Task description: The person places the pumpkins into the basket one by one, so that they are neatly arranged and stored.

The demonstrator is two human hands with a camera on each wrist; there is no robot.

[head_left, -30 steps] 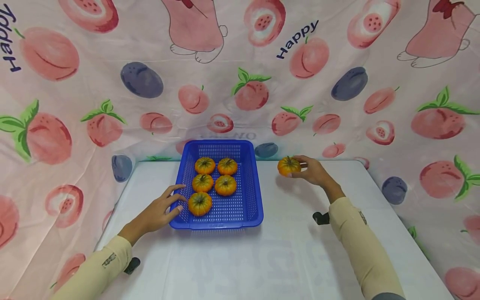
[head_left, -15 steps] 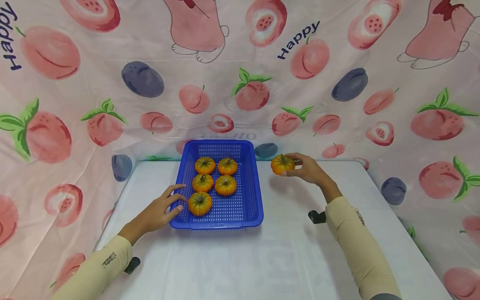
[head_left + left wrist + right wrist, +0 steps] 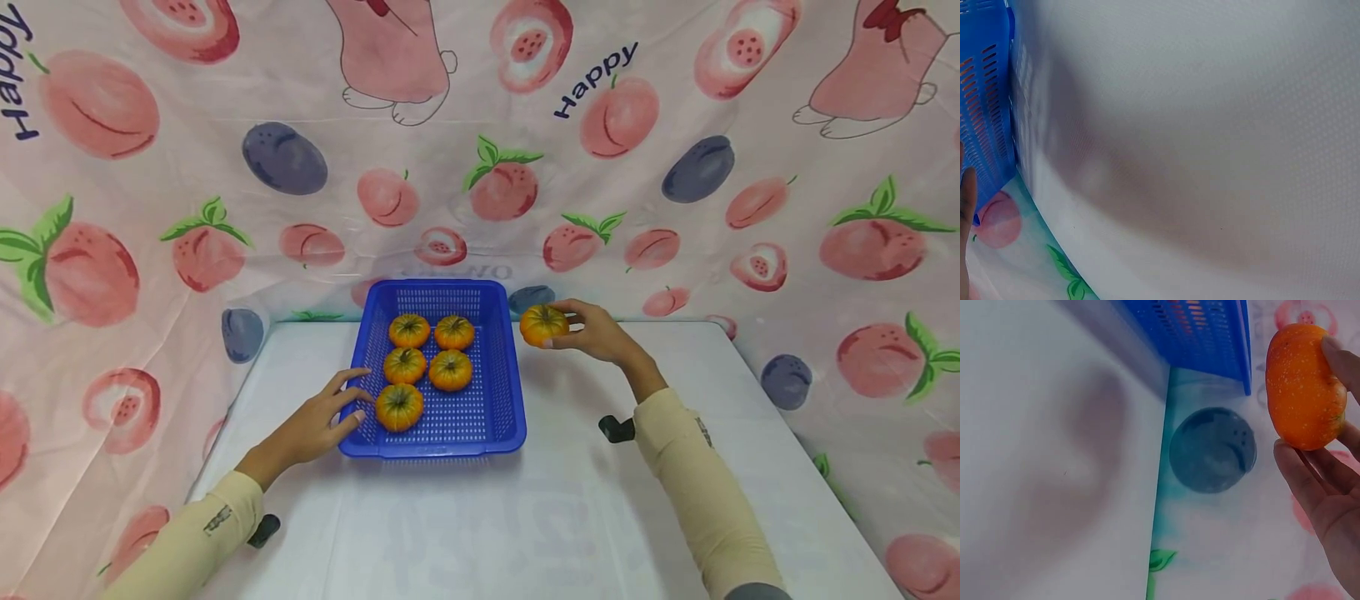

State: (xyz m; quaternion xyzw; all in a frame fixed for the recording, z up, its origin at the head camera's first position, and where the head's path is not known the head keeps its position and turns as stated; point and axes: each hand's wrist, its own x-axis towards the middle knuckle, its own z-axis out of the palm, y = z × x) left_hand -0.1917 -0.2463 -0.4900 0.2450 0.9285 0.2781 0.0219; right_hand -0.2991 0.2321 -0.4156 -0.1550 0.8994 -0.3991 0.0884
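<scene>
A small orange pumpkin (image 3: 542, 327) with a green top is gripped between the thumb and fingers of my right hand (image 3: 596, 333), above the table just right of the basket's rim. The right wrist view shows the pumpkin's (image 3: 1304, 387) speckled underside. The blue plastic basket (image 3: 504, 433) holds several similar pumpkins (image 3: 450, 371), mostly toward its left and back. At the basket's left rim, my left hand (image 3: 322, 423) lies with fingers spread and loosely bent, touching the edge. Only a sliver of the left fingers (image 3: 966, 194) appears in the left wrist view.
The white table (image 3: 480, 525) extends in front of the basket and to both sides. Behind it hangs a pink fruit-print cloth (image 3: 450, 150). Dark camera mounts (image 3: 617, 429) stick out at both wrists.
My right hand has moved left with the pumpkin, bringing it close to the basket's right rim. The left hand and the basket have stayed in place.
</scene>
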